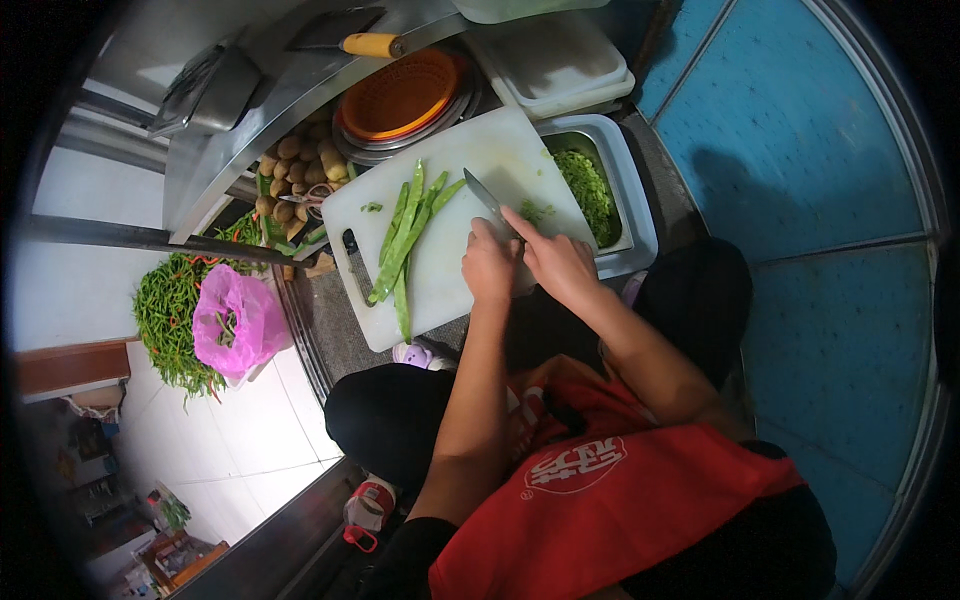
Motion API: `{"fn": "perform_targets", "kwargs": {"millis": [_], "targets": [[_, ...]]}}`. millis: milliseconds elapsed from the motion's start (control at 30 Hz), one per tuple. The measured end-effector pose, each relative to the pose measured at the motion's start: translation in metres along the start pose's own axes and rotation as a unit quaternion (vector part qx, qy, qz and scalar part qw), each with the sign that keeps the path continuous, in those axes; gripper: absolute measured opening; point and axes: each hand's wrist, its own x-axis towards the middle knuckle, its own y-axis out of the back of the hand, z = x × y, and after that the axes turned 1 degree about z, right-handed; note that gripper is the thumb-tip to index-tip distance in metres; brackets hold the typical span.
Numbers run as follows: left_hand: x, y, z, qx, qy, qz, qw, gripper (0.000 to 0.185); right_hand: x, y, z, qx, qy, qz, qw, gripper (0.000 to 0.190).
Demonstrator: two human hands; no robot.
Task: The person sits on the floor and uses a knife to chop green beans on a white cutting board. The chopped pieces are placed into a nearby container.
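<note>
A white cutting board (450,277) lies tilted before me. My right hand (559,262) grips a kitchen knife (484,191), its forefinger stretched along the back of the blade. Close against the knife, my left hand (491,259) rests on the board with its fingers curled; whatever is under them is hidden. Long flat green beans (409,232) lie in a loose bundle on the board, left of my hands. Finely cut green bits (534,212) sit just beyond the knife, and a few more pieces (371,207) are near the board's left side.
Right of the board, a metal pan (621,217) of cut greens sits in a pale plastic tub (646,232). Beyond are orange baskets (401,94), potatoes (289,169) and scissors (311,196). A steel shelf (300,105) overhangs left. Green peppers (169,322) and a pink bag (262,330) are on the floor.
</note>
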Motion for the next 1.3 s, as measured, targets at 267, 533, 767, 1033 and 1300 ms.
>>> {"fn": "perform_targets", "kwargs": {"millis": [267,533,767,1033,1300], "targets": [[-0.001,0.001,0.000,-0.024,-0.004,0.005,1.000,0.041,-0.007,-0.008,0.008,-0.008,0.029,0.025,0.999,0.071],[0.002,-0.004,-0.009,-0.039,-0.006,0.003,0.999,0.040,-0.005,-0.007,-0.005,-0.034,0.011,0.007,0.999,0.070],[0.000,-0.003,-0.011,-0.057,-0.039,0.026,0.997,0.040,-0.006,-0.008,-0.003,-0.027,0.034,0.038,0.998,0.070],[-0.001,0.001,-0.009,-0.085,-0.007,0.001,0.996,0.038,-0.002,-0.008,-0.002,-0.056,0.031,0.014,0.998,0.067],[0.000,-0.002,-0.013,-0.107,-0.024,0.015,0.994,0.039,-0.004,-0.008,-0.002,-0.067,0.056,0.005,0.996,0.071]]}}
